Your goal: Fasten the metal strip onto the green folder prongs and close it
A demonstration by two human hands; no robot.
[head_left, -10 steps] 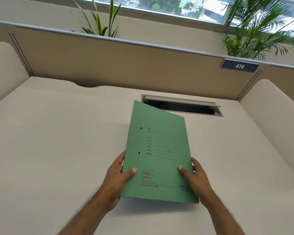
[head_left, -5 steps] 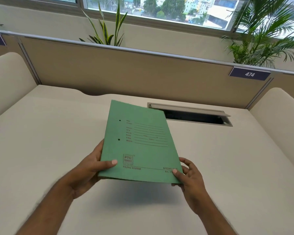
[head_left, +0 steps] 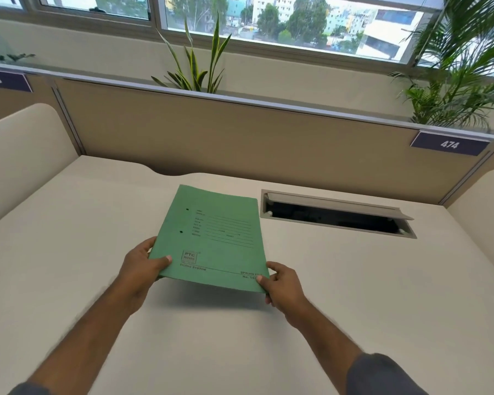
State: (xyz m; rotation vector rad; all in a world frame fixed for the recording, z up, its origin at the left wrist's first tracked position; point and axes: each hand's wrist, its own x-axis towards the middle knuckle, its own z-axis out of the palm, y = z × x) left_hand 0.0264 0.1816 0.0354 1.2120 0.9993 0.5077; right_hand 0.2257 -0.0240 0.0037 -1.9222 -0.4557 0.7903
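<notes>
A closed green folder (head_left: 214,238) with printed lines and two punched holes near its left edge hangs a little above the desk, tilted with its far end lower. My left hand (head_left: 143,266) grips its near left corner, thumb on top. My right hand (head_left: 281,283) pinches the near right corner. The metal strip and the prongs are hidden from view.
The cream desk (head_left: 69,252) spreads around the folder. An open cable hatch (head_left: 337,215) with a raised flap lies to the right of the folder. Beige partition walls (head_left: 240,138) close the back and sides, with plants behind them.
The folder has moved left and come down flatter toward the desk, away from the cable hatch. Both hands kept their hold on its near corners.
</notes>
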